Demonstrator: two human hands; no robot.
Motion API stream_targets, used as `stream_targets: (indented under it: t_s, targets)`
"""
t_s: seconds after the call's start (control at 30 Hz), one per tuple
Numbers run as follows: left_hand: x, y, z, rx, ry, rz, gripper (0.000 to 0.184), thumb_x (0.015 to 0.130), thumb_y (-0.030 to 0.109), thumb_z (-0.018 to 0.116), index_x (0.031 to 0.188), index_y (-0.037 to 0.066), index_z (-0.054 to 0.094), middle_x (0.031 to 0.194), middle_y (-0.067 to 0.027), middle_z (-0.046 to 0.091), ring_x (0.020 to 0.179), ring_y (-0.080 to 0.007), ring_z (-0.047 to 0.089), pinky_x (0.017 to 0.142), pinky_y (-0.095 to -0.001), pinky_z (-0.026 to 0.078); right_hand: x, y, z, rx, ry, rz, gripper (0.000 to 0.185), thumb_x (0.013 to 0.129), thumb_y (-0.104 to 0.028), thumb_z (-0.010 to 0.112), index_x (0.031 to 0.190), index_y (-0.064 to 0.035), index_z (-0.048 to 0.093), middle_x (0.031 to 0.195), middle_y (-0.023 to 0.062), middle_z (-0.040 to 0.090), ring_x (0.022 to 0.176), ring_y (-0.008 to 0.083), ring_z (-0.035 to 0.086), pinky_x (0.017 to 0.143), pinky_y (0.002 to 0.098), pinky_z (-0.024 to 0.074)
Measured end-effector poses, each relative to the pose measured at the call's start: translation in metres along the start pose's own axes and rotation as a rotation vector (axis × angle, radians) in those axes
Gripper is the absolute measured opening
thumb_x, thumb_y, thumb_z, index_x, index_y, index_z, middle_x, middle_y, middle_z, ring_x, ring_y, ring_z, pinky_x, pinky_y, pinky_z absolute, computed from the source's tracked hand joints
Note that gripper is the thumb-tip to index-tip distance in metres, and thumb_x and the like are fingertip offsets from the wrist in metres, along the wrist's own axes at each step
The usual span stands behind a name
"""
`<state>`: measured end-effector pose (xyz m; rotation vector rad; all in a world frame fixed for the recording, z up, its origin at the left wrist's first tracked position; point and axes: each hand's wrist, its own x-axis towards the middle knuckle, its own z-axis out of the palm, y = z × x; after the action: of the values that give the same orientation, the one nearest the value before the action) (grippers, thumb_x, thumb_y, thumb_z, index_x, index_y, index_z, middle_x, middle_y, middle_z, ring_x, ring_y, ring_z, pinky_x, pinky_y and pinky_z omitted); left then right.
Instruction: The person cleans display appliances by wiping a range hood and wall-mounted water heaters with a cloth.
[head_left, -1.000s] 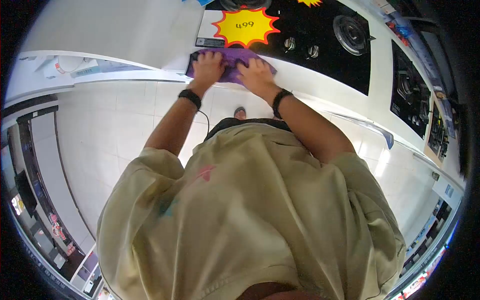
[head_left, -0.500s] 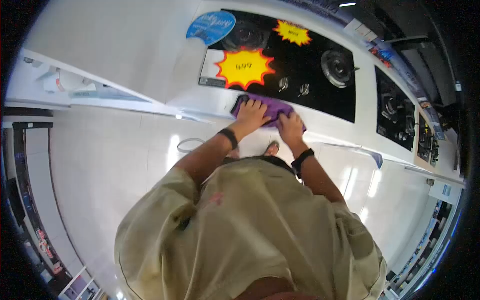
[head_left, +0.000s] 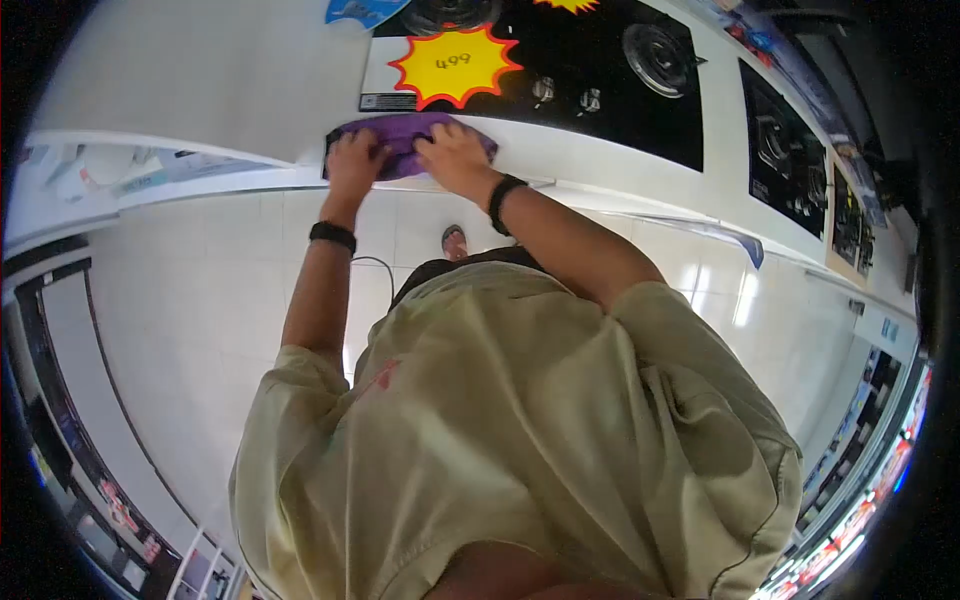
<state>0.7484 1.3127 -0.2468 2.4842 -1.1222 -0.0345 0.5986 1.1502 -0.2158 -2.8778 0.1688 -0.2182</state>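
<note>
A dark-edged purple cloth [head_left: 405, 128] lies bunched along the front edge of the white counter [head_left: 250, 80]. My left hand [head_left: 355, 165] grips the cloth near its left end, fingers curled over it. Close beside it, my right hand [head_left: 455, 158] presses and grips the cloth's right part. Just beyond the cloth sits a black glass gas hob [head_left: 570, 60] with two knobs and round burners. A yellow starburst price sign [head_left: 455, 65] reading 499 lies on the hob's left side.
A blue sign [head_left: 365, 10] stands at the hob's far left corner. More hobs [head_left: 785, 150] line the counter to the right. Beneath the counter edge, at left, are shelves with boxed goods [head_left: 130, 170]. A tiled floor [head_left: 220, 260] lies below, with display shelving on both sides.
Both hands have slid left along the counter's front edge with the purple cloth. My view has shifted, so the hob appears higher in it.
</note>
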Motion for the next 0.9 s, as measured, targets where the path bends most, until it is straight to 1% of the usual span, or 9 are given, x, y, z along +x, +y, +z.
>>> stream_targets:
  t_s: [0.07, 0.17, 0.27, 0.4, 0.53, 0.57, 0.77, 0.83, 0.9]
  targets:
    - [0.000, 0.004, -0.008, 0.022, -0.028, -0.084, 0.033, 0.082, 0.039, 0.071, 0.094, 0.011, 0.061, 0.097, -0.0136, 0.062, 0.094, -0.0384, 0.057, 0.081, -0.0515, 0.044, 0.005, -0.004, 0.002, 0.002, 0.024, -0.002, 0.022, 0.085, -0.024, 0.058, 0.103, -0.0148, 0.065, 0.102, 0.0117, 0.056, 0.102, 0.0326, 0.054, 0.083, 0.0481, 0.0453]
    - [-0.005, 0.018, 0.004, 0.183, 0.030, -0.113, 0.034, 0.084, 0.040, 0.068, 0.101, 0.012, 0.060, 0.102, -0.0128, 0.061, 0.097, -0.0379, 0.057, 0.081, -0.0534, 0.045, -0.002, 0.007, 0.002, 0.051, 0.053, -0.043, 0.021, 0.086, -0.025, 0.058, 0.103, -0.0150, 0.065, 0.103, 0.0118, 0.056, 0.102, 0.0331, 0.053, 0.083, 0.0485, 0.0453]
    - [-0.006, 0.034, 0.018, 0.197, -0.030, -0.041, 0.035, 0.085, 0.040, 0.066, 0.106, 0.013, 0.058, 0.106, -0.0121, 0.060, 0.100, -0.0377, 0.056, 0.079, -0.0565, 0.045, -0.020, 0.024, -0.003, 0.072, 0.026, -0.013, 0.021, 0.086, -0.026, 0.060, 0.104, -0.0162, 0.065, 0.105, 0.0119, 0.055, 0.102, 0.0332, 0.053, 0.084, 0.0488, 0.0453]
    - [0.000, 0.080, 0.028, 0.228, -0.092, 0.028, 0.033, 0.086, 0.040, 0.065, 0.104, 0.013, 0.059, 0.104, -0.0109, 0.060, 0.100, -0.0365, 0.057, 0.079, -0.0556, 0.046, -0.049, 0.051, -0.018, 0.033, 0.039, 0.033, 0.025, 0.085, -0.028, 0.062, 0.108, -0.0184, 0.066, 0.105, 0.0111, 0.056, 0.102, 0.0329, 0.053, 0.086, 0.0481, 0.0455]
    - [0.006, 0.126, 0.045, 0.207, -0.111, 0.141, 0.033, 0.088, 0.039, 0.062, 0.106, 0.012, 0.058, 0.105, -0.0126, 0.059, 0.101, -0.0364, 0.056, 0.081, -0.0567, 0.046, -0.082, 0.089, -0.031, 0.036, 0.009, 0.094, 0.026, 0.087, -0.030, 0.062, 0.110, -0.0188, 0.065, 0.106, 0.0115, 0.055, 0.102, 0.0335, 0.053, 0.087, 0.0482, 0.0463]
    - [0.007, 0.135, 0.053, 0.208, -0.107, 0.186, 0.033, 0.088, 0.039, 0.062, 0.105, 0.011, 0.057, 0.105, -0.0133, 0.059, 0.101, -0.0367, 0.056, 0.081, -0.0567, 0.046, -0.093, 0.102, -0.031, 0.038, 0.051, 0.085, 0.028, 0.086, -0.031, 0.063, 0.111, -0.0187, 0.065, 0.106, 0.0117, 0.055, 0.101, 0.0336, 0.054, 0.086, 0.0482, 0.0471]
    - [0.016, 0.219, 0.086, 0.106, -0.208, 0.335, 0.036, 0.088, 0.040, 0.061, 0.104, 0.009, 0.057, 0.106, -0.0138, 0.059, 0.101, -0.0360, 0.056, 0.079, -0.0567, 0.046, -0.155, 0.153, -0.063, 0.019, -0.022, 0.293, 0.027, 0.085, -0.030, 0.064, 0.110, -0.0198, 0.065, 0.106, 0.0130, 0.054, 0.103, 0.0355, 0.054, 0.086, 0.0495, 0.0477]
    - [0.016, 0.250, 0.100, 0.042, -0.245, 0.384, 0.039, 0.088, 0.043, 0.061, 0.104, 0.008, 0.057, 0.106, -0.0144, 0.059, 0.101, -0.0357, 0.055, 0.078, -0.0571, 0.045, -0.184, 0.173, -0.069, -0.005, 0.026, 0.339, 0.026, 0.084, -0.029, 0.064, 0.108, -0.0191, 0.065, 0.106, 0.0133, 0.055, 0.104, 0.0363, 0.054, 0.086, 0.0499, 0.0477]
    - [0.021, 0.282, 0.113, 0.119, -0.279, 0.449, 0.050, 0.086, 0.051, 0.060, 0.108, 0.006, 0.057, 0.107, -0.0160, 0.058, 0.104, -0.0362, 0.054, 0.078, -0.0557, 0.045, -0.207, 0.203, -0.064, -0.060, 0.236, 0.310, 0.025, 0.082, -0.027, 0.065, 0.105, -0.0172, 0.065, 0.104, 0.0138, 0.056, 0.104, 0.0372, 0.055, 0.086, 0.0501, 0.0479]
